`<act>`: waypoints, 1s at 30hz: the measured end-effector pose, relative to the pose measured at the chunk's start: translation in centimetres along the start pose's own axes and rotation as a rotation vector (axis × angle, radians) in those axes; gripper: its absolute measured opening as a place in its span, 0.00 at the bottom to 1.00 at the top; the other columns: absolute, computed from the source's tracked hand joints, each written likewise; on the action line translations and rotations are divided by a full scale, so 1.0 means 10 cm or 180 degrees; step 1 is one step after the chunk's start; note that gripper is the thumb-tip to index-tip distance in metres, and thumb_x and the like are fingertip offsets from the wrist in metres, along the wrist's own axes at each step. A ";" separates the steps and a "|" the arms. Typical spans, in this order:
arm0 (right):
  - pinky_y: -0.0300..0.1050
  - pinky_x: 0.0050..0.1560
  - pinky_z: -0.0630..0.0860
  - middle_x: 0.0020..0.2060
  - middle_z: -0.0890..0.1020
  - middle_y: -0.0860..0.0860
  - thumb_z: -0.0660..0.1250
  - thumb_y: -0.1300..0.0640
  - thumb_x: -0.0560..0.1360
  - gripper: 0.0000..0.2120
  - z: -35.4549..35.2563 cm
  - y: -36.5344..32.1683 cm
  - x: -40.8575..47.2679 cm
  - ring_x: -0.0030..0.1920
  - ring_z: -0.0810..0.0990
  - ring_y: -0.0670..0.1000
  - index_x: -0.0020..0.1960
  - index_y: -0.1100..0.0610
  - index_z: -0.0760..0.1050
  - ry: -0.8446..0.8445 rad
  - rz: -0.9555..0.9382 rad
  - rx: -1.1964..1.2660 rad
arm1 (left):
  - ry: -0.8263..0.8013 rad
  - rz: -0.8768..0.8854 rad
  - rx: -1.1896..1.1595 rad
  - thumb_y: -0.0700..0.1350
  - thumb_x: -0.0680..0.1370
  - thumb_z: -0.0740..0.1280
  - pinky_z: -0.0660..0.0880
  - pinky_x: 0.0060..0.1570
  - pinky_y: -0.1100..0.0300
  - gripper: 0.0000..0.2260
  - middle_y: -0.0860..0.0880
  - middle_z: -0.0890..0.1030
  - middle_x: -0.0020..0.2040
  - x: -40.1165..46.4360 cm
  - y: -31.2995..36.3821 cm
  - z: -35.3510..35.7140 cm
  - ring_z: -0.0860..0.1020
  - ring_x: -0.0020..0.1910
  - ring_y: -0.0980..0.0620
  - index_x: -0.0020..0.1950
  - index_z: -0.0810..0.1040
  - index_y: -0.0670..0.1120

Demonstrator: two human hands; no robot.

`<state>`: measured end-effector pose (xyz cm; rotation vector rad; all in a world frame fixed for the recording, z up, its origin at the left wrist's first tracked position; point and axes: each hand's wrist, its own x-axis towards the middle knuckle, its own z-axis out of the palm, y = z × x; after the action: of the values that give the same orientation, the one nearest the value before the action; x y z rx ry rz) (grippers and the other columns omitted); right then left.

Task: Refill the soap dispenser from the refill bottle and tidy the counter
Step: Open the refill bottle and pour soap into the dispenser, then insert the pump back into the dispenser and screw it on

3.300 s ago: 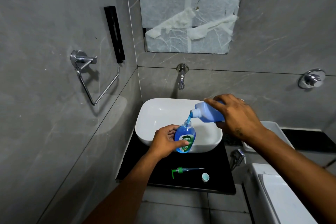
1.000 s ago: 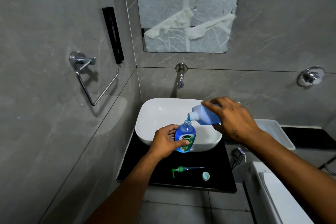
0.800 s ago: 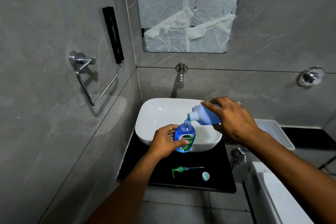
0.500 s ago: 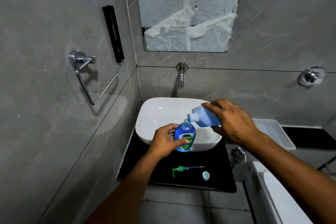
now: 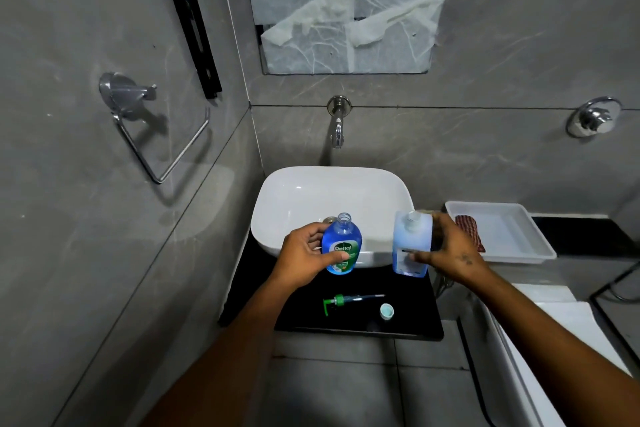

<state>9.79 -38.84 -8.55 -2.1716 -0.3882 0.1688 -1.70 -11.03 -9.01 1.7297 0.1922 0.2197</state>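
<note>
My left hand (image 5: pixel 304 255) grips the blue soap dispenser bottle (image 5: pixel 341 246), which stands upright and uncapped at the front of the white basin (image 5: pixel 311 194). My right hand (image 5: pixel 450 253) holds the pale blue refill bottle (image 5: pixel 410 244) upright, its base at the black counter (image 5: pixel 408 322) to the right of the dispenser; its neck is open. The green pump head (image 5: pixel 341 300) with its tube lies flat on the counter in front. A small round cap (image 5: pixel 387 310) lies beside the pump's tube end.
A wall tap (image 5: pixel 337 128) sticks out above the basin. A white tray (image 5: pixel 502 236) with a reddish-brown cloth (image 5: pixel 469 230) sits to the right. A chrome towel ring (image 5: pixel 152 135) hangs on the left wall. A white fixture (image 5: pixel 540 340) is at lower right.
The refill bottle was tilted, pouring blue soap into the dispenser. Now my right hand has swung it upright and moved it right, down to the counter. My left hand keeps the dispenser still.
</note>
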 end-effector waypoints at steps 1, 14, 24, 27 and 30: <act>0.50 0.56 0.79 0.56 0.81 0.52 0.84 0.61 0.58 0.38 0.03 0.16 0.00 0.55 0.82 0.54 0.62 0.54 0.71 -0.0038 0.0181 0.0181 | 0.0009 -0.0014 -0.0011 0.37 0.65 0.82 0.83 0.50 0.59 0.22 0.49 0.86 0.51 0.00 -0.01 0.00 0.85 0.49 0.53 0.55 0.82 0.49; 0.60 0.62 0.75 0.62 0.78 0.61 0.78 0.75 0.60 0.37 0.36 1.13 -0.11 0.62 0.78 0.62 0.65 0.61 0.69 -0.0445 0.0742 0.0786 | -0.0003 -0.0114 -0.0120 0.35 0.66 0.81 0.83 0.48 0.58 0.21 0.48 0.87 0.49 -0.02 -0.16 0.01 0.86 0.50 0.49 0.56 0.81 0.44; 0.51 0.51 0.77 0.60 0.77 0.59 0.85 0.65 0.54 0.50 0.20 0.93 -0.08 0.57 0.78 0.59 0.70 0.63 0.63 -0.0123 0.0992 0.0075 | -0.0033 -0.0200 -0.0184 0.40 0.65 0.82 0.83 0.51 0.51 0.22 0.46 0.87 0.51 0.03 -0.23 0.01 0.86 0.51 0.46 0.56 0.81 0.47; 0.36 0.41 0.74 0.49 0.79 0.39 0.84 0.53 0.56 0.43 0.12 0.76 -0.27 0.47 0.80 0.43 0.67 0.50 0.67 0.1158 0.0448 0.0006 | 0.0044 -0.0203 -0.0129 0.45 0.63 0.82 0.83 0.51 0.50 0.22 0.48 0.87 0.51 0.00 -0.26 -0.02 0.86 0.51 0.47 0.55 0.82 0.51; 0.31 0.42 0.73 0.43 0.80 0.41 0.79 0.56 0.65 0.22 0.48 0.51 -0.35 0.40 0.79 0.40 0.54 0.42 0.75 0.1004 -0.0168 -0.0084 | 0.0090 -0.0161 -0.0051 0.47 0.63 0.82 0.83 0.51 0.53 0.21 0.50 0.87 0.51 -0.04 -0.27 -0.07 0.86 0.51 0.49 0.54 0.82 0.54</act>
<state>6.31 -39.18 -15.56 -2.1657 -0.2671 -0.2078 -2.22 -10.02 -11.60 1.7044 0.2542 0.2081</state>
